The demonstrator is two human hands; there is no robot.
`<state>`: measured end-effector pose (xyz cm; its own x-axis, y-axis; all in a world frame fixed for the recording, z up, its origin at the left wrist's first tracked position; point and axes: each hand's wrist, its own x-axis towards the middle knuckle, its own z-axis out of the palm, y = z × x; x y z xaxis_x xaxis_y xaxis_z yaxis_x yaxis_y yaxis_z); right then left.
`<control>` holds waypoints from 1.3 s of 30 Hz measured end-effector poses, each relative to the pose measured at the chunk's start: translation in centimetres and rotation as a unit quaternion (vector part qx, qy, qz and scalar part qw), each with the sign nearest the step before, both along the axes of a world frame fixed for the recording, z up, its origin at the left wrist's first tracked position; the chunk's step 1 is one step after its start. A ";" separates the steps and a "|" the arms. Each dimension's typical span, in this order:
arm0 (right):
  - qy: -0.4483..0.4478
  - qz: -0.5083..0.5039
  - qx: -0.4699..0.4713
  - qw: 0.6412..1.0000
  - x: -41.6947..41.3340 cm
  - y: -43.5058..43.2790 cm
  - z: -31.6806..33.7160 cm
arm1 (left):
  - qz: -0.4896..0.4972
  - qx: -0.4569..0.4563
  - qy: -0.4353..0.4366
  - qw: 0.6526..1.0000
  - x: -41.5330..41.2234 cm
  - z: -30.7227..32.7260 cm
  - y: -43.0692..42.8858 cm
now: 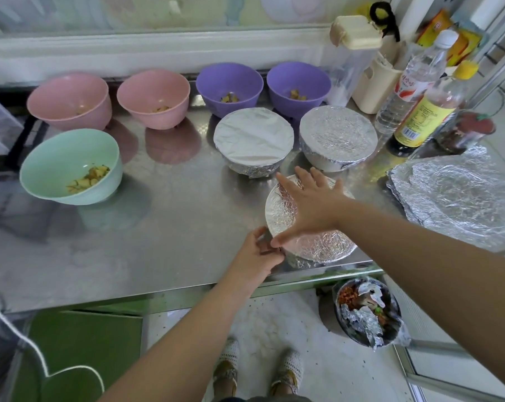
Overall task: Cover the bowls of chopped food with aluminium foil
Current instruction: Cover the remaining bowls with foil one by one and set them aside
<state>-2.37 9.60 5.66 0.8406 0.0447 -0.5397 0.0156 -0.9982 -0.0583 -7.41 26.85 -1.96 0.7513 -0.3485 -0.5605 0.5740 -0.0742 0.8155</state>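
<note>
foil (323, 245), crinkled, round; right hand (312, 204) presses flat, left hand (257, 253) pinches edge.

The right hand (312, 204) is lying palm-down on top of the foil-covered bowl (320, 245), fingers straight and spread, with its arm reaching in from the bowl's near right. The left hand (257, 252) is curling its fingers round the bowl's near-left side, thumb raised.
</note>
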 end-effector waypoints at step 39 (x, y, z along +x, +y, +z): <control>-0.009 -0.009 0.017 1.000 -0.2 -0.1 -0.5 | 0.207 -0.105 0.269 0.935 0.0 1.1 -0.5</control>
